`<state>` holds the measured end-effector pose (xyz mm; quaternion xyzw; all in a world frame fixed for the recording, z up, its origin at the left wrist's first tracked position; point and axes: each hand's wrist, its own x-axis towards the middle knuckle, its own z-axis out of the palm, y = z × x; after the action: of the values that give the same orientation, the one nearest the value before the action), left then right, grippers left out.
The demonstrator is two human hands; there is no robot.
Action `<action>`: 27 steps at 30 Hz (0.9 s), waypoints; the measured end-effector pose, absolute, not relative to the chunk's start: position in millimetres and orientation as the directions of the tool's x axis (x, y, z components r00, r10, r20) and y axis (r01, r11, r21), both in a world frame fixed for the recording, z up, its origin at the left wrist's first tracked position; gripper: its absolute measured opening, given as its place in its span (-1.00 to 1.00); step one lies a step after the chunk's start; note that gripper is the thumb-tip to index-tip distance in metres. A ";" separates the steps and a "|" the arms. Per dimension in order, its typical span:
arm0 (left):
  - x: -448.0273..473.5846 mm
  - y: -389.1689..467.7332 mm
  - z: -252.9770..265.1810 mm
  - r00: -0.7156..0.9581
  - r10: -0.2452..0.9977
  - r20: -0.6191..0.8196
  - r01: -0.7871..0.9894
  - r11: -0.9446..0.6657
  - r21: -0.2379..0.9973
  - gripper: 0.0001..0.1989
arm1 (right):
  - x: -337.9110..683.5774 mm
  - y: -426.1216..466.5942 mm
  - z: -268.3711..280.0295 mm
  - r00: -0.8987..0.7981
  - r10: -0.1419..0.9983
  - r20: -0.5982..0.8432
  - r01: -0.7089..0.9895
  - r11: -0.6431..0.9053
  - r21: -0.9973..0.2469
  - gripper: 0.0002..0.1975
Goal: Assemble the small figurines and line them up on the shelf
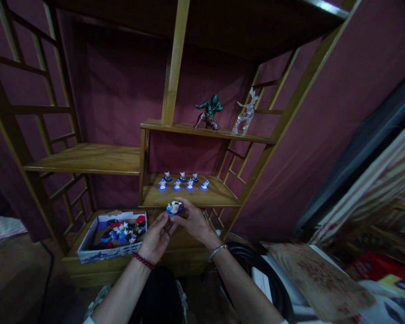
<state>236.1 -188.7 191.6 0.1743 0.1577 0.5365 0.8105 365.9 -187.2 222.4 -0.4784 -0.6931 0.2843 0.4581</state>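
Note:
Between my two hands is a small toy figurine (174, 208) with a blue base, held just in front of the low shelf. My left hand (158, 236) closes its fingers on the figurine's left side and base. From the right, my right hand (193, 221) grips the same figurine with thumb and fingers. Behind it, on the low shelf (219, 196), stand two rows of small figurines: a front row on purple bases (177, 185) and a back row on black bases (182, 177). An open box (84, 252) at the lower left holds a jumble of similar figurines (123, 231).
A dark green crouching figure (209, 112) and a clear deer figurine (247, 112) stand on the upper shelf (185, 129). Another wooden shelf (87, 157) is at the left. Coiled black hose (243, 256) and a flat board (319, 279) lie at the lower right.

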 end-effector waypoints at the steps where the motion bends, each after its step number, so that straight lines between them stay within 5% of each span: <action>1: 236.5 -188.6 191.2 0.371 0.927 -0.065 -0.815 0.358 0.456 -0.92 | 365.6 -188.0 223.5 -0.118 0.923 0.366 0.402 0.382 -0.832 -0.47; 14: 240.2 -184.7 187.4 0.395 0.918 -0.024 -0.820 0.364 0.443 -0.90 | 368.0 -190.2 229.3 -0.166 0.924 0.343 0.341 0.380 -0.860 -0.82; 27: 261.7 -182.3 192.0 0.380 0.922 -0.071 -0.815 0.370 0.446 -0.94 | 385.8 -185.2 214.3 -0.121 0.929 0.349 0.328 0.369 -0.870 -0.74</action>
<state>261.7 -182.3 192.0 0.1714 0.1562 0.5346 0.8127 385.8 -185.2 214.3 -0.4634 -0.6781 0.3173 0.4741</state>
